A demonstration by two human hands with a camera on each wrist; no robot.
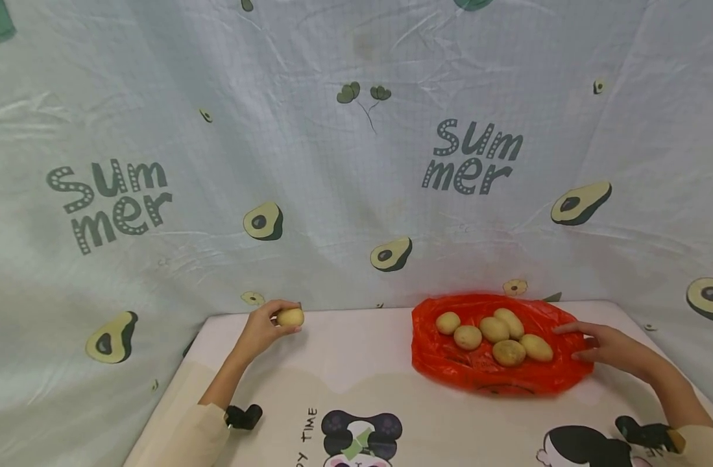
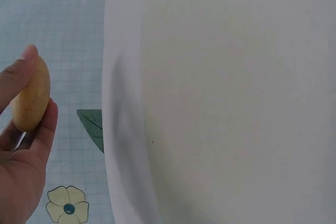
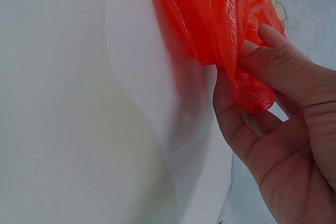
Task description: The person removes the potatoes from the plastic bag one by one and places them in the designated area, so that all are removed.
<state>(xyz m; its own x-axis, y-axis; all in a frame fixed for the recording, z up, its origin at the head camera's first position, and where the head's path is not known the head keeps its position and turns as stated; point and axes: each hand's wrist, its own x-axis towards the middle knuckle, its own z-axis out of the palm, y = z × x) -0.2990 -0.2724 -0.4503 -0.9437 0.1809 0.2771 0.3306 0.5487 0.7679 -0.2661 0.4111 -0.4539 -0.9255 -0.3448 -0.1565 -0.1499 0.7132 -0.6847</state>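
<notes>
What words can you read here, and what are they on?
"summer", twice, on the pale, avocado-printed cloth backdrop.
"TIME", on the white-and-cream, cartoon-printed table cover; letters before it are cut off.
Too unclear to read: faint backdrop marks, and marks beside the small black device at the right wrist and on the shiny red plastic bag.

The person wore pale cream sleeves, plain and unpatterned: the left sleeve [image 1: 195, 436] showed toward seven o'clock in the head view, the right sleeve [image 1: 702, 447] toward four, both ending short of the wrist. A small black left wrist camera [image 1: 245, 417], blunt and rounded, jutted out at three o'clock; a similar black right wrist camera [image 1: 645, 433] jutted out at nine, with an ochre-brown piece [image 1: 677, 441] beside the cloth. The left hand [image 1: 259, 331] and right hand [image 1: 616, 345] were bare.
</notes>
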